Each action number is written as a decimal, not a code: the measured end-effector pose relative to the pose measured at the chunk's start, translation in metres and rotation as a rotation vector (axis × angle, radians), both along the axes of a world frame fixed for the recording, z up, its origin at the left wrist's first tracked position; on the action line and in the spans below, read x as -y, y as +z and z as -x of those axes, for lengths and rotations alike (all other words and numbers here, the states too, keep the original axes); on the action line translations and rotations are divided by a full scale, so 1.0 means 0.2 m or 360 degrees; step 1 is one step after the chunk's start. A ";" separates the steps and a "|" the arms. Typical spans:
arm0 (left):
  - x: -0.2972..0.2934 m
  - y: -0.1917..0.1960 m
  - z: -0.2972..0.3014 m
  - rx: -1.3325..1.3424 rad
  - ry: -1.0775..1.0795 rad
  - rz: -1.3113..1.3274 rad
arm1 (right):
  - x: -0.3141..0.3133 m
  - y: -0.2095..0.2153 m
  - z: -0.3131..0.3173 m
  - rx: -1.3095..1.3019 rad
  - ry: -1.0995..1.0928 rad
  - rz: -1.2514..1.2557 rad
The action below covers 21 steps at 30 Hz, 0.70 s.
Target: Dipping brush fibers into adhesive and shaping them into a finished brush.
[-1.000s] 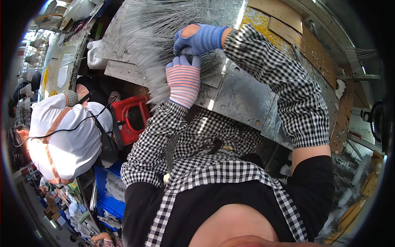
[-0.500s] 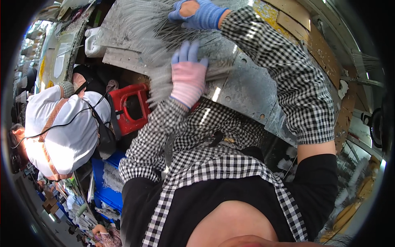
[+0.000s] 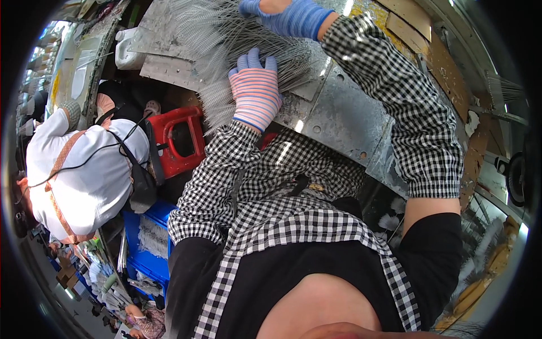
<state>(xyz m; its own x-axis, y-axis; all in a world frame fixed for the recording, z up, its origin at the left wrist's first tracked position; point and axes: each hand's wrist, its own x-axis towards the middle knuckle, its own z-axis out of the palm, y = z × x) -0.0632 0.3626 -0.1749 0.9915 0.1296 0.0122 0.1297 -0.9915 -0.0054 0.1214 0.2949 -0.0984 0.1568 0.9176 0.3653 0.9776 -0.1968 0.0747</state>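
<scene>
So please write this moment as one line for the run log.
left hand: flat on wire pile | right hand: on the pile's far side | surface: metal bench | nearby: red stool, a person in white at left

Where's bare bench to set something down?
Bare metal sheet sits between the left hand and the right sleeve. Crowded: wire brushes fill the bench under both hands, up to the right hand.

Thin wire brushes (image 3: pixel 226 39), scuffed metal bench (image 3: pixel 339 113)
</scene>
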 end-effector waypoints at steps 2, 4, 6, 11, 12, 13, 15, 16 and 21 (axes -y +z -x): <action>0.00 -0.01 0.00 0.0099 -0.0053 -0.0080 | 0.02 0.01 0.05 0.0392 0.0071 -0.0005; 0.01 -0.03 0.00 0.0039 -0.0063 -0.0064 | 0.03 -0.03 0.14 0.0360 0.0270 0.0214; 0.02 -0.03 -0.01 -0.0075 -0.0059 -0.0077 | 0.03 -0.07 0.20 0.0153 0.0571 0.0404; 0.03 -0.03 -0.02 0.0070 0.0029 -0.0098 | -0.07 -0.17 0.10 0.0156 0.0417 0.0542; 0.03 -0.03 -0.02 -0.0080 0.0023 0.0016 | -0.10 -0.18 0.04 0.0110 0.0251 0.0515; 0.03 -0.03 0.01 -0.0131 0.0020 0.0064 | -0.14 -0.18 -0.02 0.0008 0.0157 0.0514; 0.02 -0.03 0.06 -0.0130 -0.0064 0.0145 | -0.16 -0.19 -0.08 0.0006 0.0163 0.0436; 0.02 -0.03 0.09 0.0005 -0.0100 0.0130 | -0.15 -0.19 -0.10 0.0110 0.0264 0.0365; 0.02 -0.07 0.16 0.0278 -0.0179 0.0100 | -0.02 -0.14 -0.02 0.0348 0.0437 0.0268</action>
<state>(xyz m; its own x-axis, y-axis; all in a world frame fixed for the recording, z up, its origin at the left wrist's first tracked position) -0.0948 0.3592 -0.1892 0.9833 0.0240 0.1806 0.0116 -0.9975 0.0696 0.1256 0.2997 -0.1265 -0.1677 0.9645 0.2038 0.9496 0.1025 0.2962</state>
